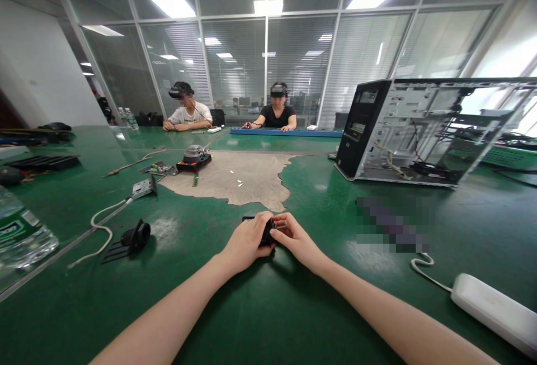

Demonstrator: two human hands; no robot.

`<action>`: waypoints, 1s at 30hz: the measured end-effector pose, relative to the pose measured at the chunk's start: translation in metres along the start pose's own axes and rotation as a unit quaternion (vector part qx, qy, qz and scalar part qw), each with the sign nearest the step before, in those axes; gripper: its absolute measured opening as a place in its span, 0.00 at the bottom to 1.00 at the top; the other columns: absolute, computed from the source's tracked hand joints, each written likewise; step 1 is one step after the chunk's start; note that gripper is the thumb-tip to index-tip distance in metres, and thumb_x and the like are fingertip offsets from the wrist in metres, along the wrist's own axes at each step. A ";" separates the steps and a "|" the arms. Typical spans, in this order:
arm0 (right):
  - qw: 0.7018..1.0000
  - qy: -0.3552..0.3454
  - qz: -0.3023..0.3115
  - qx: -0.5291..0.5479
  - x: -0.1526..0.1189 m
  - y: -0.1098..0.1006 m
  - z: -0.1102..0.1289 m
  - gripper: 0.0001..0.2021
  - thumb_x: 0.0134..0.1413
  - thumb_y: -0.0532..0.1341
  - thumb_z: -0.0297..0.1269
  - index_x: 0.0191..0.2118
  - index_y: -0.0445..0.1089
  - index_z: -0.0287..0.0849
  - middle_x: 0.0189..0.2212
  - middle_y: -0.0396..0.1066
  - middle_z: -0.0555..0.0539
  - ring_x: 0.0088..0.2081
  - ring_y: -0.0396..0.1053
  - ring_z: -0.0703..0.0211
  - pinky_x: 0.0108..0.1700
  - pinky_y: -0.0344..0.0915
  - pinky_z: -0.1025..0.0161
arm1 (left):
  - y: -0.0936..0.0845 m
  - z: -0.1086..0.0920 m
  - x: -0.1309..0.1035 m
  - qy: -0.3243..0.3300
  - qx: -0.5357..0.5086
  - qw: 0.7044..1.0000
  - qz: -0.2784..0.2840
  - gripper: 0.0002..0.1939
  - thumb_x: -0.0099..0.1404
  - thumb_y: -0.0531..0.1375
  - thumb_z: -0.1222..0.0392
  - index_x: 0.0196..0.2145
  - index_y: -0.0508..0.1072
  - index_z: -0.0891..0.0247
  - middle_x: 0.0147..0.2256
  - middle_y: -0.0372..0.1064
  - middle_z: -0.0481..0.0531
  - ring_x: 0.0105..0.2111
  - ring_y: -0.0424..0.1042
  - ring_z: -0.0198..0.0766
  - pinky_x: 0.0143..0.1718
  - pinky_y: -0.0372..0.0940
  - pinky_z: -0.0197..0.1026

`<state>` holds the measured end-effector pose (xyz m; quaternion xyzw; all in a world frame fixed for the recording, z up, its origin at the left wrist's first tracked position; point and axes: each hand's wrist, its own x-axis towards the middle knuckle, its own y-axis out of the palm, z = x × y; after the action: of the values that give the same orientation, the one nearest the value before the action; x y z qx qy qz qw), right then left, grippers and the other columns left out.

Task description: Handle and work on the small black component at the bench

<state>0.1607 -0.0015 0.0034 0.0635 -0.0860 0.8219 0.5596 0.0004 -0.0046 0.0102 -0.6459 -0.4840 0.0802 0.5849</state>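
Both of my hands meet at a small black part [267,236] over the green table, just in front of a bare patch. My left hand [250,237] is wrapped over it from the left, palm down, hiding most of it. A dark edge shows behind my left fingers. My right hand [295,238] has its thumb and fingertips closed on the part's right side. What kind of part it is, I cannot tell. To the left lies a black plastic piece [136,235] with a round end and flat prongs.
An opened computer case [377,130] stands at the right. Nearer are a white power block [495,312] and a blurred-out dark item [390,222]. A water bottle [23,233], a metal bracket [144,187] and a heatsink fan [194,158] are leftward. Two people sit opposite.
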 end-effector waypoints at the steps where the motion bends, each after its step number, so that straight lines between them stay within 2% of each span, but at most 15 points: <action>1: 1.000 0.004 -0.003 -0.003 0.000 0.000 0.000 0.13 0.47 0.59 0.40 0.38 0.58 0.43 0.35 0.64 0.49 0.38 0.64 0.60 0.41 0.63 0.59 | 0.000 0.000 0.000 -0.001 0.002 1.000 0.000 0.32 0.50 0.59 0.65 0.50 0.49 0.59 0.47 0.58 0.55 0.42 0.64 0.44 0.40 0.60 0.46; 7: 0.999 -0.023 0.041 0.009 -0.004 -0.003 0.005 0.14 0.42 0.63 0.34 0.36 0.58 0.45 0.36 0.63 0.51 0.39 0.65 0.61 0.44 0.62 0.59 | 0.001 0.000 0.000 -0.015 0.016 1.000 0.011 0.32 0.48 0.59 0.66 0.49 0.50 0.59 0.47 0.58 0.54 0.40 0.64 0.45 0.38 0.61 0.46; 13: 1.000 -0.024 0.014 -0.003 -0.002 -0.003 0.002 0.09 0.46 0.60 0.37 0.33 0.59 0.44 0.33 0.64 0.51 0.36 0.65 0.62 0.39 0.63 0.61 | 0.001 0.001 0.000 -0.006 0.010 1.000 0.007 0.31 0.50 0.59 0.64 0.50 0.49 0.60 0.48 0.57 0.55 0.41 0.64 0.45 0.39 0.61 0.46; 17: 1.000 -0.010 0.002 -0.005 0.000 -0.002 -0.002 0.12 0.46 0.60 0.38 0.38 0.59 0.44 0.35 0.64 0.49 0.38 0.64 0.60 0.40 0.63 0.60 | 0.001 0.000 0.000 -0.008 0.008 1.000 0.004 0.29 0.51 0.59 0.63 0.49 0.50 0.60 0.46 0.58 0.54 0.40 0.64 0.44 0.39 0.60 0.46; 19: 1.000 -0.001 0.006 -0.005 0.000 -0.002 -0.001 0.14 0.45 0.60 0.39 0.39 0.59 0.44 0.36 0.64 0.48 0.39 0.64 0.59 0.41 0.63 0.59 | 0.001 0.000 0.000 -0.007 0.005 1.000 0.005 0.29 0.51 0.58 0.63 0.49 0.50 0.60 0.46 0.59 0.54 0.40 0.64 0.44 0.39 0.60 0.46; 24: 0.999 -0.016 0.033 0.012 -0.002 -0.003 0.006 0.14 0.41 0.64 0.36 0.34 0.59 0.44 0.36 0.64 0.51 0.39 0.65 0.61 0.43 0.62 0.59 | 0.000 0.000 0.000 -0.006 0.007 1.000 0.011 0.32 0.49 0.59 0.66 0.49 0.50 0.60 0.46 0.58 0.54 0.41 0.64 0.45 0.39 0.61 0.45; 30: 1.000 -0.014 0.013 0.018 -0.001 -0.003 0.002 0.09 0.47 0.59 0.39 0.34 0.59 0.44 0.34 0.64 0.51 0.37 0.65 0.62 0.41 0.63 0.61 | 0.001 0.000 0.000 -0.005 0.012 1.000 0.003 0.30 0.50 0.59 0.64 0.49 0.50 0.60 0.46 0.58 0.54 0.40 0.64 0.45 0.38 0.61 0.46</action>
<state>0.1635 -0.0017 0.0050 0.0835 -0.0801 0.8297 0.5460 0.0006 -0.0045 0.0097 -0.6397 -0.4842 0.0906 0.5901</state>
